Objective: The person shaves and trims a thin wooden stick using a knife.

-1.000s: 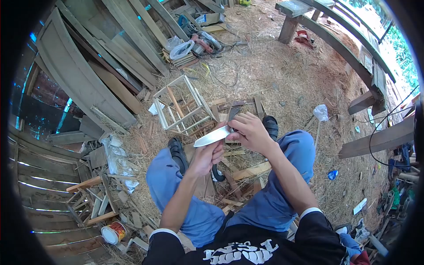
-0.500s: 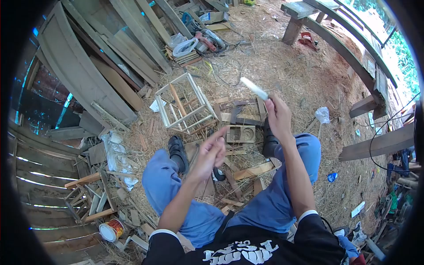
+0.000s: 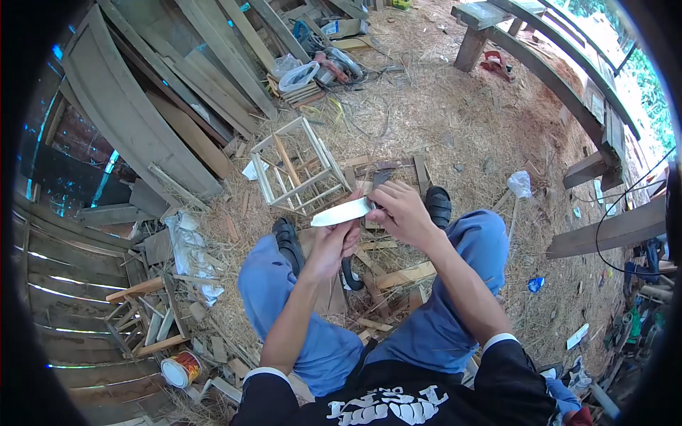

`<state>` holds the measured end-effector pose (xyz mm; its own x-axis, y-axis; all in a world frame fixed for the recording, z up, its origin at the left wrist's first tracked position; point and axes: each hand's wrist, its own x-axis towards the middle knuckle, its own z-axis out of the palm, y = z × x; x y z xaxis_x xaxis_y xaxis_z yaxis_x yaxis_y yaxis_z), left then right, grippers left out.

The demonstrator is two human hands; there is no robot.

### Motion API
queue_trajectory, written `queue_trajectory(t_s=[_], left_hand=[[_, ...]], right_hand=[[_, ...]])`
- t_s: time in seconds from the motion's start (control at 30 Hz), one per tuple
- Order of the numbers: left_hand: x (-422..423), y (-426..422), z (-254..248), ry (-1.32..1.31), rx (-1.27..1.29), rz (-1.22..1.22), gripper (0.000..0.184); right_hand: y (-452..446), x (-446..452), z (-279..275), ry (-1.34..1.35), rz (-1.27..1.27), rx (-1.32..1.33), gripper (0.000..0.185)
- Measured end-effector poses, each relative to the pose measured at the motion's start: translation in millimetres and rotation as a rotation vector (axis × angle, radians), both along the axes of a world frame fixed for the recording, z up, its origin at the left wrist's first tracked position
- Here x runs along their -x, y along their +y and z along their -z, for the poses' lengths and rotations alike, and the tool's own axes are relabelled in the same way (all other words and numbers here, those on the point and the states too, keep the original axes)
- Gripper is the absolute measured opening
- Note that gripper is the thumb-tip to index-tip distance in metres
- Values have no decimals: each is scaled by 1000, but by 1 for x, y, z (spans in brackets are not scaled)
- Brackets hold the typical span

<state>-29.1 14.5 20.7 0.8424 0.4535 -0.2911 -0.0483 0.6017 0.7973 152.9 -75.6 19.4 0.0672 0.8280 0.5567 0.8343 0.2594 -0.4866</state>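
Gripping one end of a pale blade with closed fingers, the right hand is holding it across the half-curled left hand; whether that one is grasping anything cannot be told. The blade is hanging above the ground, and a wooden frame is standing just beyond, toward the ground's left edge.

Your only view looks out from your own head, facing forward and steeply down. Your shirt fills the bottom edge, nearest you; your left hand and right hand come close, near mid-frame. The floor reaches farther off towards the top. The very wide picture bends the long beam and darkens at its rounded edges.
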Motion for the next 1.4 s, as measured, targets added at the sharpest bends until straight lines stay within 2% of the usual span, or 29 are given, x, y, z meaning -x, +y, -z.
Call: queue_trajectory(t_s=[0.1, 0.17, 0.33, 0.53, 0.77, 0.87, 0.97, 1.07, 1.13, 1.4], left_hand=[[-1, -2, -16, 73, 16, 44, 48], [0, -2, -23, 91, -61, 101, 48], [3, -2, -22, 117, -83, 147, 49], [8, 1, -12, -50, -73, 161, 52], [3, 1, -14, -27, -14, 144, 47], [2, 1, -13, -61, 7, 124, 47], [4, 2, -9, -89, 13, 113, 46], [10, 0, -10, -57, -38, 143, 46], [12, -1, -6, -48, -42, 171, 45], [11, 2, -2, 27, -85, -13, 46]], right_hand=[[-5, -6, -9, -107, -7, -52, 37], [-9, -9, -8, -177, -7, -59, 37], [-13, -12, -10, -236, 7, -75, 37], [-23, -27, -12, -273, 122, -27, 38], [-23, -28, -16, -290, 171, -9, 39], [-23, -29, -18, -278, 175, 27, 34], [-21, -38, -10, -124, 318, -79, 25], [-26, -75, -5, 79, 703, -78, 19], [-32, -75, -10, 51, 702, -101, 21], [-24, -48, -8, 121, 516, -26, 27]])
